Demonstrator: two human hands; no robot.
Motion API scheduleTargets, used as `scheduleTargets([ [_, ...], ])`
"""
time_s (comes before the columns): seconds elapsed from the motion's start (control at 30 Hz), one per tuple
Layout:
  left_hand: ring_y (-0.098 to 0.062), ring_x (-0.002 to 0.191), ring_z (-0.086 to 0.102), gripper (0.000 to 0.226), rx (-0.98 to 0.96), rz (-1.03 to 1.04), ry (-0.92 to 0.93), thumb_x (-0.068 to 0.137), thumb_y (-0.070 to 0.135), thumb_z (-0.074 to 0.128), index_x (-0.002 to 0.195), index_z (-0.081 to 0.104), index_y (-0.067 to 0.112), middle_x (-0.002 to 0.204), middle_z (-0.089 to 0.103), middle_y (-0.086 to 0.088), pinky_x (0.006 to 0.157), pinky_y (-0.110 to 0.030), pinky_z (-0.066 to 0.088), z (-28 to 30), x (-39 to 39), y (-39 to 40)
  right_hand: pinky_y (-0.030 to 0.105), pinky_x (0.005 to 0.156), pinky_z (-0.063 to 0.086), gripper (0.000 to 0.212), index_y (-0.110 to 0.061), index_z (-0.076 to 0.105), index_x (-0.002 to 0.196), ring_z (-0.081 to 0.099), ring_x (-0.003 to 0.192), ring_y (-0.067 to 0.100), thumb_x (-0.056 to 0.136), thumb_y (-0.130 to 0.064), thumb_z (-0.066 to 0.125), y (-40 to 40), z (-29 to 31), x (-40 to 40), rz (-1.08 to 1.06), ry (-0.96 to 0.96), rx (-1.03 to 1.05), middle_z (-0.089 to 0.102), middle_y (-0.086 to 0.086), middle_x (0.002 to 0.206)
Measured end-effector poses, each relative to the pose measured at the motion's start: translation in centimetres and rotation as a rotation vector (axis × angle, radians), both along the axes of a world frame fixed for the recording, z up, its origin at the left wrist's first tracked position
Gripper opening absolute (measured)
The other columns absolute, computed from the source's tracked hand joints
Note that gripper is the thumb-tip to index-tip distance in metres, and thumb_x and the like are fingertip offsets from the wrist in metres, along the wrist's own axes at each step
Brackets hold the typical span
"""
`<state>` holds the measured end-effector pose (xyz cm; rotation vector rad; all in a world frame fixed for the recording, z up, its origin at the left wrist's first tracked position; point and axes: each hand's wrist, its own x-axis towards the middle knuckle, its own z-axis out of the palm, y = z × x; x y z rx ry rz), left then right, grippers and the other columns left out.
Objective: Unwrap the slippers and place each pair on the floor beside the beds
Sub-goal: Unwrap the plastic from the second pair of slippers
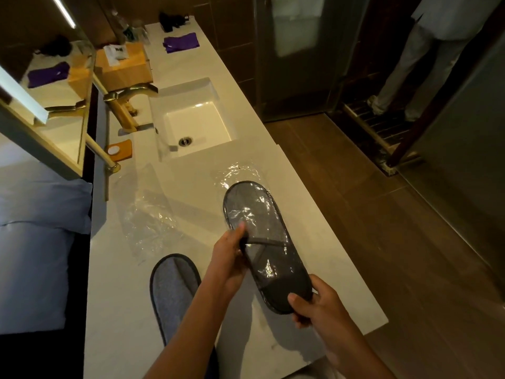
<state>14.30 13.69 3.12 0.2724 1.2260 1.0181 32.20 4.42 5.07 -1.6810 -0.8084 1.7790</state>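
- Grey wrapped slipper (266, 247) near worktop's (191, 69) right edge; my left hand (228, 259) pinches its strap, right hand (314, 305) grips its near end.
- Bare slipper (172, 288) beside it, empty wrap (149, 214) behind.
- Unwrapping step; next, peel film off.

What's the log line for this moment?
left hand: grips wrapped slippers | right hand: grips heel end | unwrapped slippers: on counter
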Motion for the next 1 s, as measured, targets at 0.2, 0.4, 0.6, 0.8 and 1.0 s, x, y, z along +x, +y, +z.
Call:
scheduleTargets([
  [0.2,-0.041,0.112,0.066,0.037,-0.027,0.077,0.027,0.096,0.024,0.059,0.127,0.061,0.004,0.123,0.068,-0.025,0.088,-0.050,0.058,-0.8,-0.8,2.6,0.047,0.088,0.058,0.018,-0.020,0.066,0.103,0.068,0.101,0.029,0.086,-0.013,0.069,2.2,-0.2,-1.2,-0.042,0.093,0.004,0.072,0.012,0.106],
  [0.4,-0.043,0.109,0.068,0.036,-0.126,0.128,-0.004,0.094,0.026,0.062,0.120,0.064,0.001,0.115,0.073,-0.023,0.093,-0.055,0.054,-2.0,-1.2,5.1,0.045,0.088,0.059,0.020,-0.022,0.068,0.103,0.069,0.097,0.022,0.085,-0.015,0.069,5.2,-0.3,-1.8,0.002,-0.012,0.088,0.074,0.005,0.100],
  [0.6,-0.038,0.099,0.072,0.033,-0.159,0.122,0.067,0.089,0.025,0.070,0.109,0.070,0.000,0.107,0.075,-0.021,0.086,-0.051,0.059,-2.3,-1.5,10.4,0.036,0.082,0.061,0.019,-0.023,0.066,0.100,0.068,0.095,0.018,0.084,-0.015,0.071,7.3,-1.1,-1.3,0.030,-0.043,0.077,0.072,0.002,0.100],
  [0.8,-0.040,0.104,0.070,0.035,-0.120,0.132,0.018,0.090,0.024,0.069,0.113,0.068,-0.003,0.110,0.074,-0.024,0.080,-0.049,0.061,-3.2,-0.6,13.8,0.048,0.088,0.058,0.034,-0.019,0.066,0.113,0.070,0.099,0.029,0.081,-0.017,0.075,11.2,-1.9,-2.0,-0.029,0.074,-0.012,0.074,0.008,0.105],
  [1.0,-0.035,0.094,0.073,0.032,-0.112,0.236,0.042,0.093,0.029,0.064,0.105,0.072,0.000,0.105,0.076,-0.020,0.084,-0.051,0.060,-4.3,-1.3,15.0,0.039,0.077,0.062,0.031,-0.021,0.068,0.109,0.074,0.089,0.021,0.080,-0.017,0.076,13.8,-2.3,-2.9,0.009,0.066,0.040,0.077,0.004,0.098],
])
